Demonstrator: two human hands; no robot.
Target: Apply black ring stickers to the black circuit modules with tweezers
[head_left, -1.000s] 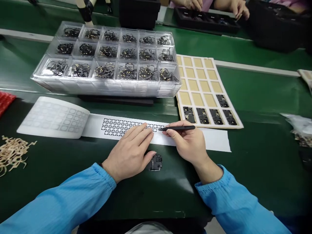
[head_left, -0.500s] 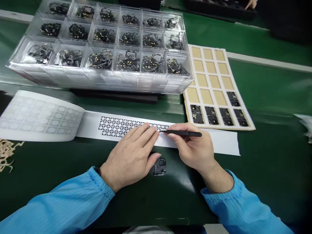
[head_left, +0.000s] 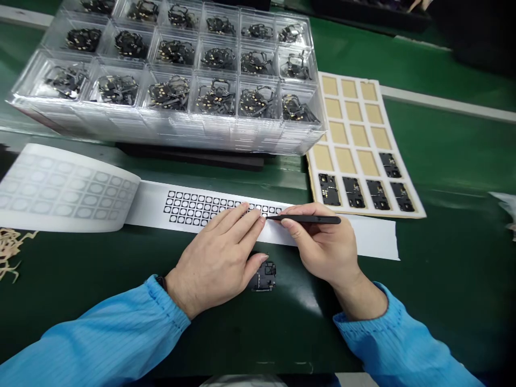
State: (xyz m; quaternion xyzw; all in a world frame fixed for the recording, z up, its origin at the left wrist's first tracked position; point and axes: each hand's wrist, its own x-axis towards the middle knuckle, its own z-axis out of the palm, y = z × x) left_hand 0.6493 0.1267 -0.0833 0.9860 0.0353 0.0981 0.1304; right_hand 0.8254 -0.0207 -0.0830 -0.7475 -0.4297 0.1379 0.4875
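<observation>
Flat on a white strip of sticker sheet [head_left: 150, 208] lies my left hand [head_left: 217, 258], fingers stretched out together. The strip carries rows of small black squares with pale round centres, some covered by those fingers. My right hand [head_left: 332, 250] pinches slim black tweezers [head_left: 316, 219]. Their tip points left and meets the stickers beside my left fingertips; whether a sticker is caught in it, I cannot tell. Below the strip, a small black component [head_left: 266, 278] rests on the table, partly hidden by my left thumb.
Stacked clear trays [head_left: 201, 131] of black parts fill the upper left. On the right, a white-framed holder [head_left: 365, 172] has several black boards in its lower slots. The sheet's left end curls up in a loop [head_left: 68, 188]. Peeled tan scraps [head_left: 14, 250] lie far left.
The view has shifted slightly. My left hand stays on the strip, and the tweezers keep their tip at the stickers, their handle a little further right.
</observation>
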